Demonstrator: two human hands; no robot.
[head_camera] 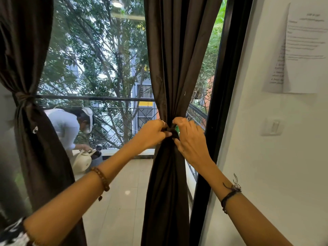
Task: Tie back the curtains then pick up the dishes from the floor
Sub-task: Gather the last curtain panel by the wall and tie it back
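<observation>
Right curtain [177, 68] at centre of frame, hanging dark brown, gathered into a waist at mid-height. Left curtain [30, 121] at left edge, already cinched by a tie [24, 99]. Left hand [152, 133] and right hand [190, 139] either side of that centre waist, fingers curled, pinching the band [170, 129] there. Papers [301, 50] taped at upper right.

Beaded bracelet [102, 179], braided wristband [230, 193], ring [163, 122]
</observation>
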